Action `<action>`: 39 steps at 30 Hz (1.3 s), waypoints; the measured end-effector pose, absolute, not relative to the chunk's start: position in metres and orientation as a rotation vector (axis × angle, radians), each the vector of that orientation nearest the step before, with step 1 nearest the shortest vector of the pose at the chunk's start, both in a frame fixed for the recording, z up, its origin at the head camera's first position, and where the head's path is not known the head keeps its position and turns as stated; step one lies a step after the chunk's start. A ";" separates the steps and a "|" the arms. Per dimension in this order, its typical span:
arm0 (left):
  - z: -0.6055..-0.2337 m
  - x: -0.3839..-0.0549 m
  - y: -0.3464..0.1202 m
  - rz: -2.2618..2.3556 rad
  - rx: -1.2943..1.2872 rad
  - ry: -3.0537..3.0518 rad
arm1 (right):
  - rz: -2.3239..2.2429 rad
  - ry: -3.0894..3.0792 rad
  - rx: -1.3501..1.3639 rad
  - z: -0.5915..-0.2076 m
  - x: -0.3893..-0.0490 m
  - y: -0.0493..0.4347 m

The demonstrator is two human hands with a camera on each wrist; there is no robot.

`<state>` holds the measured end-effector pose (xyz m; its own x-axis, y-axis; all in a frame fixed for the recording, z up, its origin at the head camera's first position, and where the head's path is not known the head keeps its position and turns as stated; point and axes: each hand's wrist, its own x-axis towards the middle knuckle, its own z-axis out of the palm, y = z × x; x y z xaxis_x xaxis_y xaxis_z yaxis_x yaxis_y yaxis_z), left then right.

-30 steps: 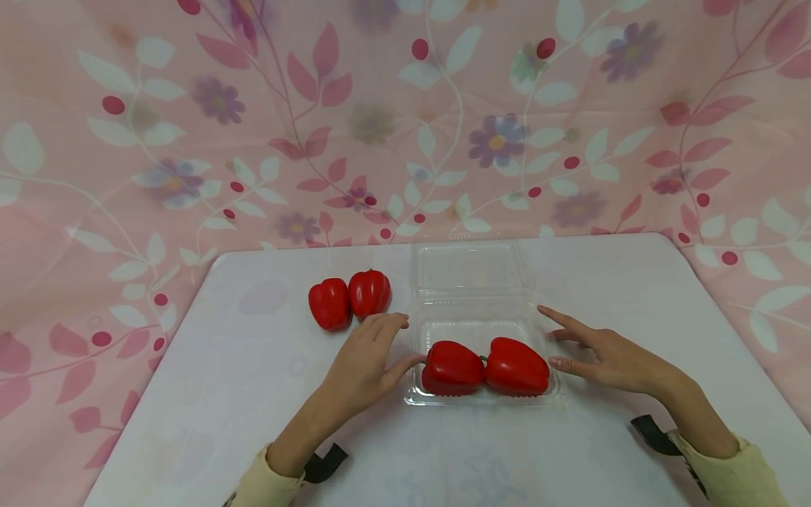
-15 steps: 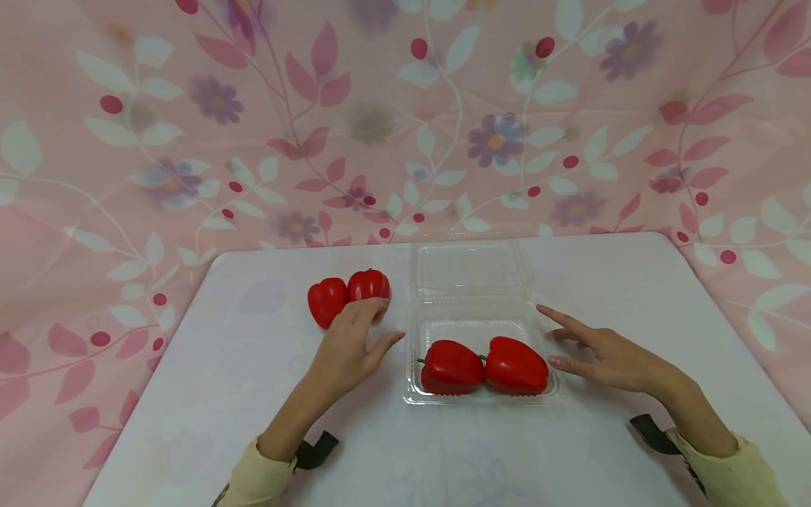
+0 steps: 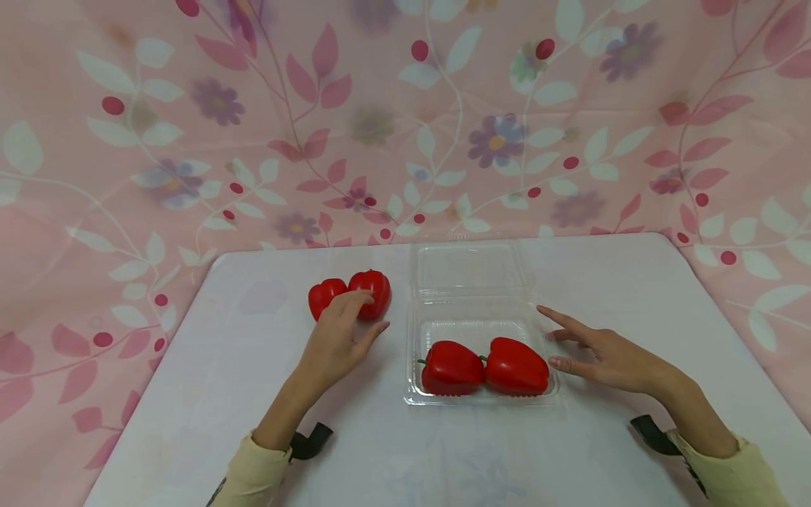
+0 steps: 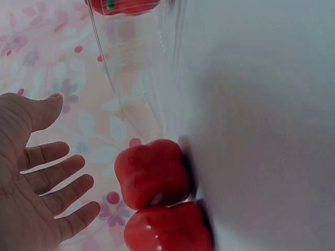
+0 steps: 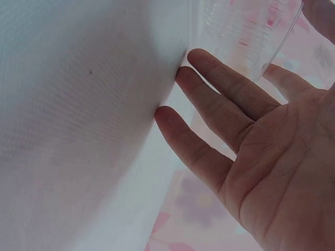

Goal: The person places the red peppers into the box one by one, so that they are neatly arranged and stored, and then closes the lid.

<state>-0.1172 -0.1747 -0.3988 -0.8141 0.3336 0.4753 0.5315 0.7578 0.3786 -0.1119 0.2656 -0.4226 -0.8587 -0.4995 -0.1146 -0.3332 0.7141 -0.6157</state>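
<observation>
Two red bell peppers lie side by side in the base of a clear plastic clamshell box (image 3: 472, 310), the left pepper (image 3: 451, 367) touching the right pepper (image 3: 516, 366). Left of the box sit two more, a nearer-left bell pepper (image 3: 323, 294) and another bell pepper (image 3: 374, 290). My left hand (image 3: 332, 341) hovers over the near side of this pair, partly covering them in the head view. The left wrist view shows its fingers (image 4: 60, 175) spread, apart from both peppers. At the box's right edge my right hand (image 3: 614, 359) rests with straight fingers; fingertips touch the table in the right wrist view.
The box's lid (image 3: 469, 267) lies folded back toward the far edge of the white table (image 3: 608, 282). A pink floral cloth (image 3: 405, 127) hangs behind the table. Dark straps (image 3: 310, 442) show at both wrists.
My left hand has moved left from the box's left side to the two peppers outside it. The right hand and the boxed peppers stay where they were.
</observation>
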 end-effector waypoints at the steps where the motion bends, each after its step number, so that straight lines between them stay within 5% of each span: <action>1: -0.399 -0.118 -0.176 -0.718 -0.658 -2.570 | -0.874 2.650 -0.657 -0.423 -0.112 0.266; 39: -0.404 -0.141 -0.232 -0.633 -0.491 -2.602 | -0.882 2.647 -0.664 -0.424 -0.112 0.267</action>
<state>-0.1415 -0.2315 -0.4037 -0.8511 0.2355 0.4692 0.4247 0.8342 0.3517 -0.1115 0.2669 -0.4241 -0.8577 -0.5023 -0.1095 -0.3361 0.7091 -0.6199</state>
